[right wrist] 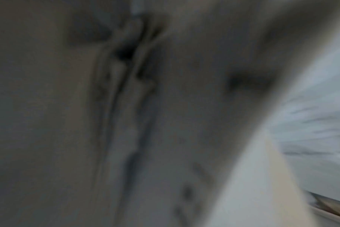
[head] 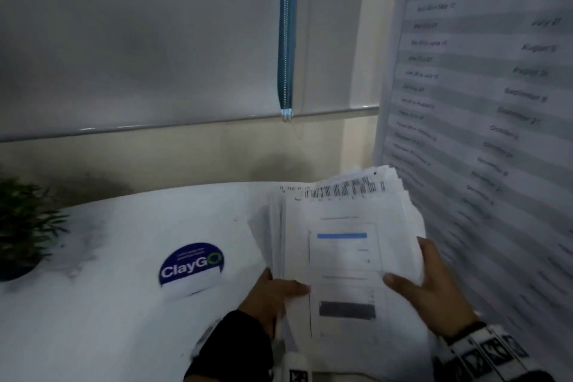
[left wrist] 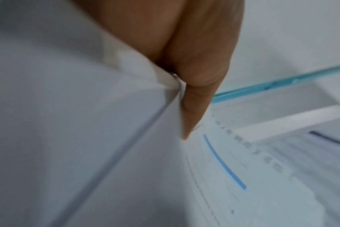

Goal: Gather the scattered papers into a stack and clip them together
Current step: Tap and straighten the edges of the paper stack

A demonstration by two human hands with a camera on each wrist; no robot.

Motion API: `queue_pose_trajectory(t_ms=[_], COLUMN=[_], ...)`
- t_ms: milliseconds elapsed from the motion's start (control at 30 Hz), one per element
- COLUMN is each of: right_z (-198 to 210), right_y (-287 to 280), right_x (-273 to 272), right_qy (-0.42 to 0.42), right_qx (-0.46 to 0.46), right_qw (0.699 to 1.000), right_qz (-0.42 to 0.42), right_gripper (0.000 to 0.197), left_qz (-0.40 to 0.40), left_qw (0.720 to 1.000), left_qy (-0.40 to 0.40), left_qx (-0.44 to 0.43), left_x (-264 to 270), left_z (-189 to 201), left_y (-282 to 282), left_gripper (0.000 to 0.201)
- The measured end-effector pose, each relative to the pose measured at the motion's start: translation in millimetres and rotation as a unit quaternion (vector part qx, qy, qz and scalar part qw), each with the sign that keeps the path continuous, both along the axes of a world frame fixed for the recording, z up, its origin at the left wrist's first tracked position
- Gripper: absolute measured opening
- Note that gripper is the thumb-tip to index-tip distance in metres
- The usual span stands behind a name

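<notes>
**Paper stack held upright in both hands above the table**

Both hands grip the stack of papers (head: 341,245) at its near end. The stack is lifted off the white table (head: 124,288) and tilted up toward the camera, at the right of the scene, near the wall chart (head: 483,102).

Stack condition: white printed sheets, many in number, not squared. Far edges are fanned and stepped, with several corners projecting at the far right. The left edge shows the layered thickness of the sheets. The top sheet carries a chart with a blue bar in its upper half and a dark grey bar lower down; a row of small black print shows along the far edge of a sheet behind it. Print is too blurred to read.

Left hand (head: 273,291): thumb laid across the front of the top sheet at the near-left edge, clamped on the stack; the left wrist view shows the thumb (left wrist: 194,99) pressed against the paper edge. Right hand (head: 431,285): thumb on the front at the near-right edge, remaining fingers behind the sheets, clamped on the stack. The right wrist view is too blurred to add detail.

Surroundings: a round blue "ClayGo" sticker (head: 191,265) lies on the table left of the stack. A green potted plant (head: 24,223) stands at the far left. A blue cord (head: 286,34) hangs down against the grey blind (head: 139,40) on the far side.
</notes>
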State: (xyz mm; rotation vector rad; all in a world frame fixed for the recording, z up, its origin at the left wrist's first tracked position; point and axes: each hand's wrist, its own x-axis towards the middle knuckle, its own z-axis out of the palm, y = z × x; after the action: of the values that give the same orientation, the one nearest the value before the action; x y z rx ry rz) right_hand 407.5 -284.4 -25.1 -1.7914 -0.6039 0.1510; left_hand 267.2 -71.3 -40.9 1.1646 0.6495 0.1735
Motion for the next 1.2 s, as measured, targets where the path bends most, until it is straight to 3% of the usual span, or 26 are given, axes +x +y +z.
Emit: queue_pose_trajectory(t_ms=[67, 167, 267, 400, 500, 600, 733, 867, 1000, 1100, 1167, 1200], right_z=[20, 39, 47, 50, 46, 32, 9, 8, 32, 29, 24, 21], right_y=[21, 58, 90, 123, 136, 142, 152, 154, 164, 174, 180, 183], right_x=[-22, -61, -97, -136, -156, -174, -179, -174, -182, -168, -166, -165], right_qy=[-0.03, -0.057, -0.074, -0.061, -0.016, 0.059, 0.098, 0.115, 0.074, 0.068, 0.091, 0.102], right_qx=[0.033, 0.076, 0.121, 0.14, 0.154, 0.184, 0.172, 0.16, 0.143, 0.135, 0.107, 0.103], right_qw=[0.999, 0.994, 0.983, 0.971, 0.964, 0.951, 0.947, 0.942, 0.938, 0.938, 0.947, 0.95], right_qz=[0.023, 0.054, 0.119, 0.185, 0.214, 0.243, 0.253, 0.271, 0.306, 0.313, 0.29, 0.276], right_gripper=[0.059, 0.065, 0.075, 0.107, 0.122, 0.116, 0.112, 0.108, 0.117, 0.11, 0.112, 0.099], left_qz=[0.068, 0.152, 0.207, 0.263, 0.259, 0.271, 0.284, 0.235, 0.2, 0.241, 0.269, 0.283], left_qw=[0.996, 0.969, 0.935, 0.903, 0.905, 0.908, 0.911, 0.917, 0.924, 0.919, 0.92, 0.918], left_qy=[-0.06, -0.125, -0.157, -0.174, -0.152, -0.125, -0.107, -0.123, -0.169, -0.188, -0.161, -0.142], left_qx=[0.021, 0.148, 0.242, 0.291, 0.301, 0.296, 0.278, 0.298, 0.279, 0.248, 0.234, 0.239], left_x=[-31, -85, -145, -206, -236, -252, -262, -269, -262, -262, -256, -250], left_z=[15, 44, 61, 71, 64, 47, 33, 37, 46, 41, 39, 37], left_y=[13, 33, 49, 63, 65, 63, 72, 84, 87, 94, 97, 99], left_gripper=[0.066, 0.047, 0.048, 0.055, 0.068, 0.081, 0.084, 0.102, 0.094, 0.097, 0.097, 0.093])
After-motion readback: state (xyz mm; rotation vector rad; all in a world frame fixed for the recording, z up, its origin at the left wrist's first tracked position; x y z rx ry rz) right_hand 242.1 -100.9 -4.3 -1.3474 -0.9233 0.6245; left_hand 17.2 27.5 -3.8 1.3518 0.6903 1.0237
